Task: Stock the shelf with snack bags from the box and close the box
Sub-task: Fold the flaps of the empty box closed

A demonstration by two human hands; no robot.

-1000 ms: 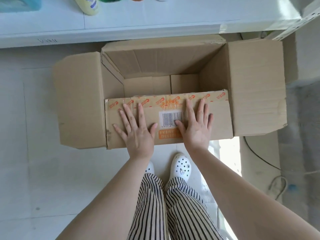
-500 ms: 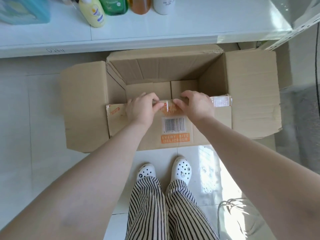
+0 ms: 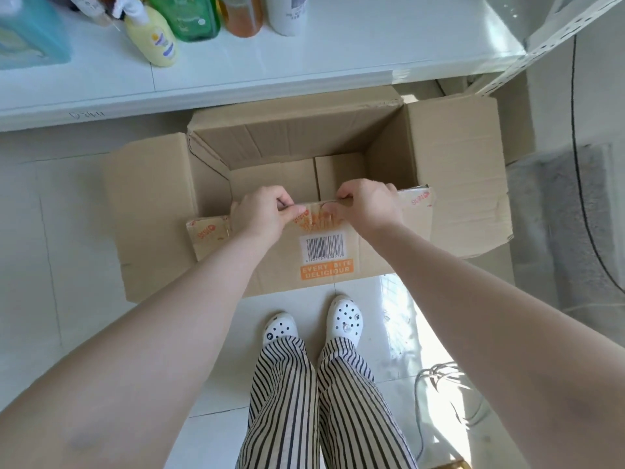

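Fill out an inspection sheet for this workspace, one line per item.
Surface: pale tiled floor, sunlit patch at the right foot.
Job's things: cardboard box open on the floor, nothing visible inside; near flap with barcode raised; side flaps spread out; no snack bags in view.
Clutter: nothing seen on the floor by the box.
Grippers: left hand and right hand each have a grip on the near flap's top edge.
Cables: black cable down the right side; pale cord on the floor.
Surroundings: white shelf behind the box, bottles on it.

Brown box (image 3: 456, 184) — orange label (image 3: 326, 269); black-and-cream striped trousers (image 3: 324, 407).
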